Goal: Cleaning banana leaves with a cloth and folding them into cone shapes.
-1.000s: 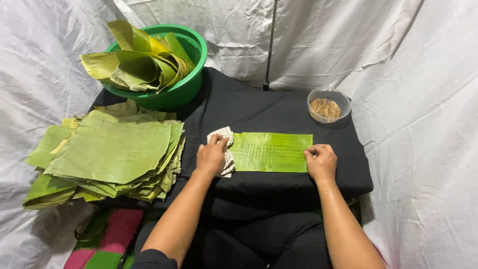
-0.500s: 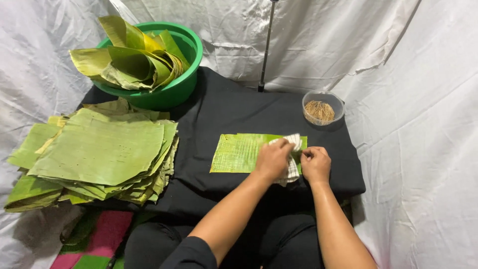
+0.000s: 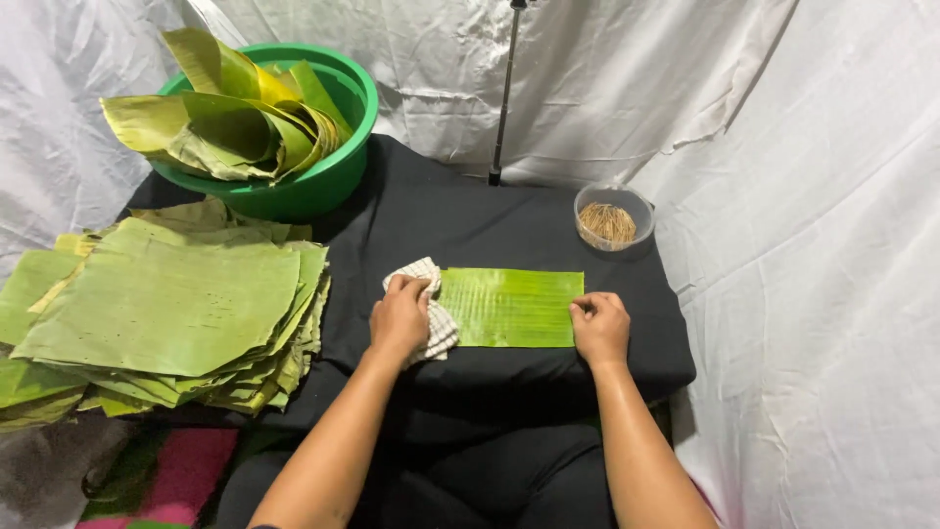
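Observation:
A rectangular green banana leaf piece lies flat on the black cloth-covered table. My left hand presses a checked white cloth onto the leaf's left end. At the leaf's right edge, my right hand rests with its fingers curled, pinning the leaf down.
A thick stack of cut banana leaves lies at the left. Behind it a green basin holds curled leaves. A small clear tub of thin sticks stands at the back right. A dark pole rises behind. White sheeting surrounds the table.
My left hand has wiped the cloth along the leaf: it went from the left end to the right end, and is now back at the left. My right hand stayed put.

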